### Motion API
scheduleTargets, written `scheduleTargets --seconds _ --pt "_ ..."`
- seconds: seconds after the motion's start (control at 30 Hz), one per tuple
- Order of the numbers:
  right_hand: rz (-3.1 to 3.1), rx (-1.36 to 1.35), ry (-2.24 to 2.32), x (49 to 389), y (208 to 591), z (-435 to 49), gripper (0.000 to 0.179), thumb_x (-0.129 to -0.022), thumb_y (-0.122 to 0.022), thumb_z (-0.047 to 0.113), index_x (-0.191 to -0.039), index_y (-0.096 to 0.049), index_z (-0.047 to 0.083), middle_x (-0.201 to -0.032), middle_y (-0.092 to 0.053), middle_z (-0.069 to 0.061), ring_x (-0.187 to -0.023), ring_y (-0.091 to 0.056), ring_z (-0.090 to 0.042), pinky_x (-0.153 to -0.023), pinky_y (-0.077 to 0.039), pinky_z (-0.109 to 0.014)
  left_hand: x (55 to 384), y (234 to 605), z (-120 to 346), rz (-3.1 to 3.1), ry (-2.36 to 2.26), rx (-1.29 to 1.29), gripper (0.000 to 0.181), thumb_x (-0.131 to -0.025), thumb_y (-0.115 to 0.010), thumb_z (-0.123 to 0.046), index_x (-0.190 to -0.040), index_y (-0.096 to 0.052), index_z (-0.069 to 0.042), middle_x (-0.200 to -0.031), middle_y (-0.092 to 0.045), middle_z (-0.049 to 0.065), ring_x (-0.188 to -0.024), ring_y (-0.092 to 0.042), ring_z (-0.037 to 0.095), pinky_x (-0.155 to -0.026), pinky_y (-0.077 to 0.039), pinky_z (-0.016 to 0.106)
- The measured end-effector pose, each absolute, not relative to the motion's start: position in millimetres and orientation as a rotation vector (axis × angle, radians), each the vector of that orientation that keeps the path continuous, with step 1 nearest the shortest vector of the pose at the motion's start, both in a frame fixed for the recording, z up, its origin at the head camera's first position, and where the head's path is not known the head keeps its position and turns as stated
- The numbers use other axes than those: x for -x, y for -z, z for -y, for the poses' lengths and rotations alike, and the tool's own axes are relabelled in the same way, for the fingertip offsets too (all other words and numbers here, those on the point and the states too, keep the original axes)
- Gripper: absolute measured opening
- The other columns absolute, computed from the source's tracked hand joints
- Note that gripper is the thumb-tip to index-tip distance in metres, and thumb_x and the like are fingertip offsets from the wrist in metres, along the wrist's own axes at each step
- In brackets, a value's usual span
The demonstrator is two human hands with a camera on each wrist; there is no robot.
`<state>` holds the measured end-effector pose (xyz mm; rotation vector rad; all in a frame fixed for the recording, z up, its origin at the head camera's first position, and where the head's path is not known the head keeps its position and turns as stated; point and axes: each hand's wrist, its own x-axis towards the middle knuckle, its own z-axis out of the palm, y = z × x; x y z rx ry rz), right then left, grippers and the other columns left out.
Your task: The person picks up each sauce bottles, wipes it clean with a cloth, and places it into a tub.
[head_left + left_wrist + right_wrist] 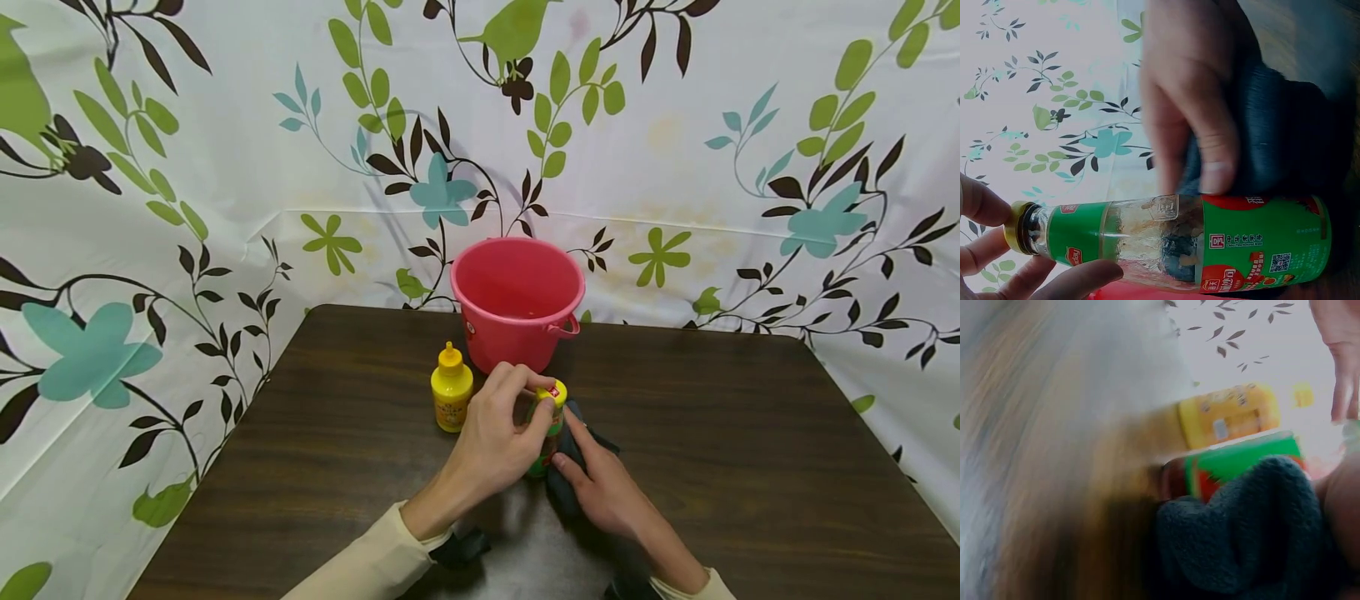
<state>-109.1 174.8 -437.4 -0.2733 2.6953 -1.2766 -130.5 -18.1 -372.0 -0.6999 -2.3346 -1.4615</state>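
A glass bottle [1185, 244] with green labels and a yellow cap [558, 390] stands on the table in the head view. My left hand [491, 437] pinches it at the cap, thumb and fingers around the top. My right hand [607, 496] grips a dark grey-blue cloth [1241, 537] and presses it to the bottle's side. In the left wrist view the right hand is blurred, its thumb lying over the cloth near the lower label. Left of the bottle stands a yellow squeeze bottle [452, 398] with a pointed tip, touched by neither hand.
Behind both bottles, a pink bucket [491, 333] stands close to the table's back edge. The dark wooden table [720, 417] extends to either side. A white curtain [660, 150] printed with leaves and birds hangs behind it.
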Motion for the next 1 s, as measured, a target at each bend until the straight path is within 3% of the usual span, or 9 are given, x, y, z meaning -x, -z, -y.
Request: scheduleTargets --seconds 0.1,0.27,0.37,0.47,0.57,1.0 --pt "-2.687 0.266 1.392 107.0 431.1 -173.6 0.070 -0.110 -0.057 0.021 -0.171 -0.023 0.023 -0.168 -0.041 -0.019 -0.153 -0.044 -0.042 -0.121 -0.037 -0.067 130.0 371.7 18.3 2.338 1.464 0.694 0.017 -0.097 -0.068 -0.014 -0.113 -0.070 -0.014 -0.113 -0.066 0.001 -0.090 -0.066 0.009 -0.074 -0.057 0.027" --pt "-2.636 0.264 1.604 106.0 420.1 -171.6 0.071 -0.109 -0.058 0.017 -0.169 -0.025 0.035 -0.174 -0.032 -0.012 -0.157 -0.039 -0.037 -0.122 -0.038 -0.063 129.3 371.6 18.8 2.355 1.460 0.696 0.019 -0.097 -0.068 -0.016 -0.115 -0.070 -0.013 -0.114 -0.066 0.002 -0.092 -0.065 0.008 -0.075 -0.056 0.024" --pt "-2.610 0.254 1.698 104.9 411.3 -170.4 0.071 -0.109 -0.058 0.016 -0.167 -0.026 0.041 -0.174 -0.031 -0.007 -0.155 -0.043 -0.032 -0.119 -0.047 -0.048 129.1 372.1 18.7 2.350 1.440 0.712 0.019 -0.097 -0.068 -0.016 -0.116 -0.070 -0.013 -0.114 -0.066 0.002 -0.089 -0.063 0.009 -0.073 -0.055 0.023" --pt "-2.564 0.225 1.790 103.0 400.8 -169.2 0.071 -0.109 -0.059 0.016 -0.166 -0.027 0.044 -0.173 -0.034 -0.006 -0.146 -0.052 -0.031 -0.106 -0.055 -0.028 129.2 373.1 18.5 2.344 1.404 0.724 0.020 -0.098 -0.068 -0.016 -0.117 -0.070 -0.013 -0.112 -0.065 0.002 -0.086 -0.061 0.010 -0.070 -0.053 0.022" --pt "-2.518 0.194 1.876 100.5 390.1 -168.2 0.070 -0.108 -0.059 0.016 -0.164 -0.029 0.046 -0.170 -0.038 -0.006 -0.139 -0.058 -0.032 -0.095 -0.056 -0.019 129.0 374.1 18.5 2.337 1.369 0.727 0.020 -0.097 -0.068 -0.016 -0.117 -0.071 -0.013 -0.110 -0.064 0.002 -0.083 -0.059 0.011 -0.069 -0.052 0.021" --pt "-2.587 0.245 1.956 91.8 360.9 -170.3 0.071 -0.109 -0.059 0.016 -0.164 -0.028 0.049 -0.168 -0.040 -0.009 -0.134 -0.059 -0.034 -0.089 -0.061 -0.025 129.2 374.2 20.1 2.334 1.322 0.724 0.016 -0.097 -0.069 -0.017 -0.113 -0.071 -0.014 -0.113 -0.068 0.002 -0.086 -0.058 0.011 -0.071 -0.052 0.024"
